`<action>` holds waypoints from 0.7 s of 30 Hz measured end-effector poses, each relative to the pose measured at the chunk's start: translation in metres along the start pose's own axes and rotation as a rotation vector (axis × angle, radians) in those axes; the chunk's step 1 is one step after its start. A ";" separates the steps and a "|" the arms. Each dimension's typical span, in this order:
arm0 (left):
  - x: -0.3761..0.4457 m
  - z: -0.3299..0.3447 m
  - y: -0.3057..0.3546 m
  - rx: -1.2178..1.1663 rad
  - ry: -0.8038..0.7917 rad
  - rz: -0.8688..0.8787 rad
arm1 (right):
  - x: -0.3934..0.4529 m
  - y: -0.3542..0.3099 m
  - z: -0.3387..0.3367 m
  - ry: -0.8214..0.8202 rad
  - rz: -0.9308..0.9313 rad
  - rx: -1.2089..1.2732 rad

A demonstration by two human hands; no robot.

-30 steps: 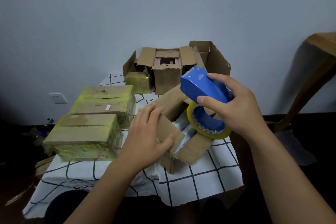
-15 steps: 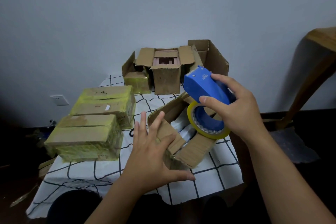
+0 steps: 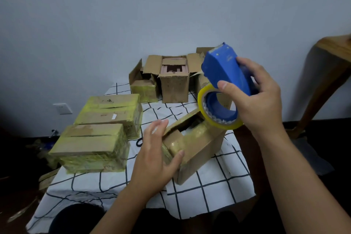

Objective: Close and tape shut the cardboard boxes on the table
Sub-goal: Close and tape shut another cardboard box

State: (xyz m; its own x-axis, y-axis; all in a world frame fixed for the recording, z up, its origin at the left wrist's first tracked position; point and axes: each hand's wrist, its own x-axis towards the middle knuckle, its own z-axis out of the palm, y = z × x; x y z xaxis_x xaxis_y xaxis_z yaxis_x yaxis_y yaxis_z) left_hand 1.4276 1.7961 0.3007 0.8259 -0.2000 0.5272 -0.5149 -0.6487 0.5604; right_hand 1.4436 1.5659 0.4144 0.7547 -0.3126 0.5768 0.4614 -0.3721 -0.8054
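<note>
The cardboard box [image 3: 197,146] I'm working on lies near the front edge of the checked tablecloth [image 3: 209,192], glossy tape on its worn flaps, a gap still showing white inside. Half a second ago those flaps stood wider; now they're folded nearly shut. My left hand [image 3: 155,159] presses the near flap, fingers together, thumb on the cardboard. My right hand [image 3: 260,97] is wrapped around the blue tape dispenser [image 3: 224,74], now raised higher above the box. Left of the box sit two taped boxes [image 3: 98,133]; behind it, open boxes [image 3: 171,78].
</note>
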 end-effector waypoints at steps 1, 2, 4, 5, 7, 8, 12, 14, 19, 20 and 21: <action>0.000 0.001 -0.002 0.000 -0.030 -0.021 | 0.001 -0.001 0.000 -0.004 -0.002 -0.003; 0.001 0.003 -0.006 0.010 -0.047 -0.032 | 0.002 -0.002 0.000 -0.010 -0.001 0.001; 0.002 0.007 -0.012 0.070 -0.045 -0.004 | 0.002 -0.001 0.001 -0.027 0.011 0.017; 0.001 0.008 -0.013 0.110 -0.042 0.016 | 0.001 0.000 0.003 -0.039 0.021 0.021; -0.002 0.011 -0.009 0.189 -0.094 0.035 | -0.001 0.006 0.006 -0.071 0.041 0.020; -0.004 0.012 -0.005 0.240 -0.165 0.009 | -0.002 0.008 0.007 -0.091 0.050 0.020; -0.005 0.017 -0.008 0.353 -0.205 0.055 | -0.005 0.013 0.012 -0.176 0.057 -0.008; 0.002 0.015 -0.015 0.323 -0.170 0.154 | -0.004 0.013 0.012 -0.206 0.049 -0.025; 0.035 -0.003 -0.019 0.230 -0.269 0.348 | 0.005 0.007 0.005 -0.254 0.006 -0.063; 0.042 -0.005 -0.020 0.201 -0.298 0.365 | 0.007 0.006 0.002 -0.262 -0.001 -0.070; 0.049 -0.007 -0.021 0.164 -0.333 0.369 | 0.008 0.005 -0.001 -0.271 -0.004 -0.077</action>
State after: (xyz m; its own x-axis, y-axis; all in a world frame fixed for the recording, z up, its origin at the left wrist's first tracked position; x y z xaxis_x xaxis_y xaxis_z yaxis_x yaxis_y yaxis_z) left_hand 1.4773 1.8052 0.3193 0.6386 -0.6419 0.4244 -0.7645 -0.5923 0.2546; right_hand 1.4516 1.5609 0.4157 0.8549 -0.0693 0.5141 0.4358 -0.4418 -0.7842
